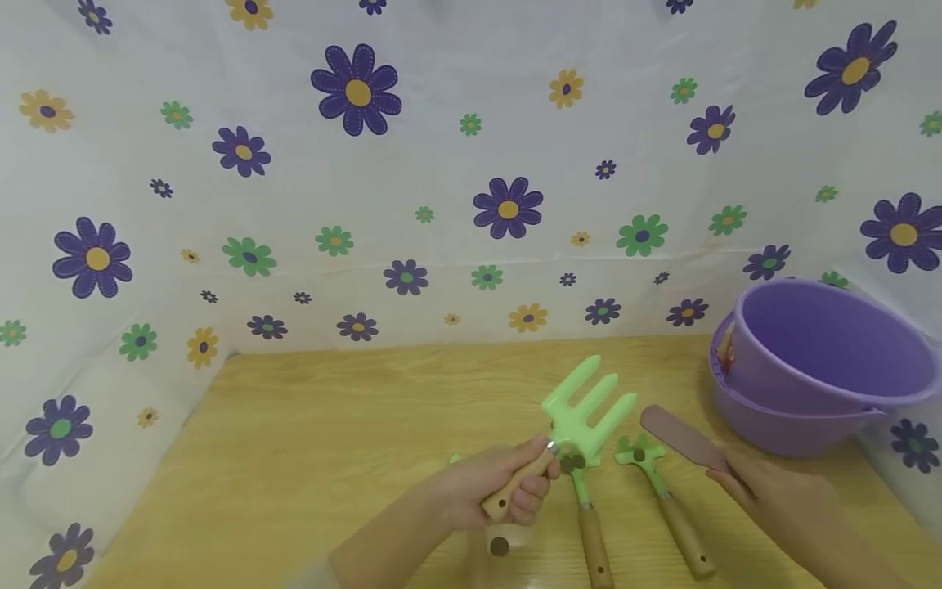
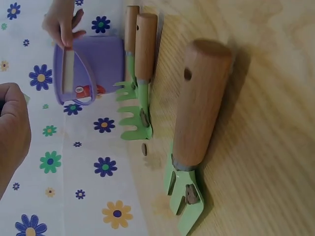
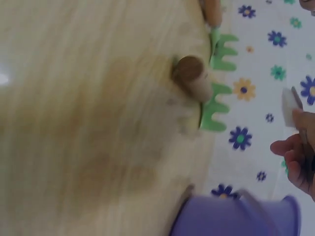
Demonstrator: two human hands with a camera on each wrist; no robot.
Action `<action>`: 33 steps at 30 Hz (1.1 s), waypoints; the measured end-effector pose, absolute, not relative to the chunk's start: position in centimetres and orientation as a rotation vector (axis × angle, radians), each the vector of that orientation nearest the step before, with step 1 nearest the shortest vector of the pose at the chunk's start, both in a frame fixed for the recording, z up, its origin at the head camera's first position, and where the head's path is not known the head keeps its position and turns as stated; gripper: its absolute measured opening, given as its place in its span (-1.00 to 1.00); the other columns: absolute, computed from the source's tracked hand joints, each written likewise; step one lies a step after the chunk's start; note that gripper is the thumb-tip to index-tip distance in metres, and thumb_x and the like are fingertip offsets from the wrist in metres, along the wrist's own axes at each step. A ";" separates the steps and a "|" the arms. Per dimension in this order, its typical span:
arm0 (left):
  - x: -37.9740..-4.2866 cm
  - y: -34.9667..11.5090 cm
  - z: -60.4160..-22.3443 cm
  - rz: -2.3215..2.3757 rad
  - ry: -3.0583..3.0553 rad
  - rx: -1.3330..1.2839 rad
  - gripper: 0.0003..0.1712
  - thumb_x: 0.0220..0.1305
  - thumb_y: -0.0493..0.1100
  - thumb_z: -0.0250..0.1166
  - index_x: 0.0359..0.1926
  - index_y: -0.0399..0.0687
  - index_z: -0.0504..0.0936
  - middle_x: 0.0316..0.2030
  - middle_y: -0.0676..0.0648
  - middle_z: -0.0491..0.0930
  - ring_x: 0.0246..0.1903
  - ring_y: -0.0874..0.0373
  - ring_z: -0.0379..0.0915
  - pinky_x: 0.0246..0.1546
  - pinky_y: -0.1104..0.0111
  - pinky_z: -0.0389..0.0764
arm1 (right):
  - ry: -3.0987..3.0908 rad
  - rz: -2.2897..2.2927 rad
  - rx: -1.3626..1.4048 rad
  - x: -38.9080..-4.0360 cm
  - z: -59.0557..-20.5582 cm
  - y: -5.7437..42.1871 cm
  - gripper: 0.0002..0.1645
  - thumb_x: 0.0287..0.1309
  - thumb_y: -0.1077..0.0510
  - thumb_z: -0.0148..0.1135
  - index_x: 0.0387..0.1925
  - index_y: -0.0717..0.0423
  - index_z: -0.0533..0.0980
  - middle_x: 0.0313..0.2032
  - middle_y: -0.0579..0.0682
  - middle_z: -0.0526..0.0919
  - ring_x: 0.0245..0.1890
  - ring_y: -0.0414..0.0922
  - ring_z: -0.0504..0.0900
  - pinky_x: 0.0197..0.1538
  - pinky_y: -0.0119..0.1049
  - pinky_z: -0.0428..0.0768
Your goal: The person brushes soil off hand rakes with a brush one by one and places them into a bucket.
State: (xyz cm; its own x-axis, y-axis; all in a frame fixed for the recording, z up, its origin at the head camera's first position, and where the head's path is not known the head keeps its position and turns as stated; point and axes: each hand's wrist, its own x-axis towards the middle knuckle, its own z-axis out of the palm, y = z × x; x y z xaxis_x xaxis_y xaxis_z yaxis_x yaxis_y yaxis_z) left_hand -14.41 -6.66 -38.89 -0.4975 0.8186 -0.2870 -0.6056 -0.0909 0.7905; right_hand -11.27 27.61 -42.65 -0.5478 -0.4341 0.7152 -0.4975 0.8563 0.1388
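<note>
In the head view my left hand (image 1: 500,484) grips the wooden handle of a green garden hand fork (image 1: 581,409), raised above the table with its tines pointing away. My right hand (image 1: 787,499) pinches a flat brownish-grey strip with a rounded end (image 1: 684,438); its exact kind is unclear. Between the hands lie a green hand rake (image 1: 592,536) and a second one (image 1: 680,523), both wooden-handled, with dark lumps on their heads. Another green tool with a wooden handle (image 2: 204,105) lies nearest in the left wrist view, a brown lump on its tines. My left forearm partly hides it in the head view.
A purple bucket (image 1: 780,417) with a handle stands at the right, near the flowered cloth (image 1: 441,164) that hangs behind and beside the wooden table (image 1: 331,417). A dark round lump (image 1: 500,546) shows near the front, and a small lump (image 2: 144,149) lies on the table.
</note>
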 end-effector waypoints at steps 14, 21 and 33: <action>-21.0 -1.5 -38.4 1.513 1.714 0.439 -0.66 0.40 0.05 0.07 -0.13 -0.14 0.53 -0.56 0.05 0.37 -0.59 0.29 0.24 -0.61 0.55 0.23 | -2.532 0.117 0.575 -6.7 -44.3 34.2 -0.48 0.20 -0.23 0.13 -0.25 0.16 0.64 -0.41 0.09 0.71 -0.56 0.05 0.65 -0.50 -0.09 0.62; -22.5 3.3 -35.8 1.404 2.009 0.534 -0.58 0.24 0.24 0.19 -0.45 0.00 0.51 -0.61 0.06 0.36 -0.61 0.21 0.15 -0.56 0.30 0.16 | -2.417 0.063 0.621 -6.9 -44.5 35.3 -0.27 0.30 -0.35 -0.14 -0.29 0.20 0.63 -0.42 0.14 0.71 -0.55 0.08 0.66 -0.53 -0.09 0.62; -24.0 10.7 -34.1 1.561 2.028 0.588 -0.60 0.15 -0.14 0.37 0.01 -0.18 0.62 -0.50 0.02 0.44 -0.56 0.21 0.29 -0.63 0.51 0.36 | -2.703 0.055 0.476 -5.8 -45.2 36.3 -0.65 0.02 -0.11 0.34 -0.35 0.09 0.62 -0.54 -0.12 0.67 -0.65 -0.22 0.60 -0.56 -0.35 0.59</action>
State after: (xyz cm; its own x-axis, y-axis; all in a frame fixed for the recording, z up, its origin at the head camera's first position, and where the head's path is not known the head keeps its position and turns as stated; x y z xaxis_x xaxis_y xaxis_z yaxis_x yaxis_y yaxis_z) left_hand -24.03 10.66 -34.06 -0.7762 0.6166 -0.1318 0.0301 0.2450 0.9691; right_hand -5.76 36.32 -45.17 -0.8644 -0.3207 0.3872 -0.3363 0.9413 0.0289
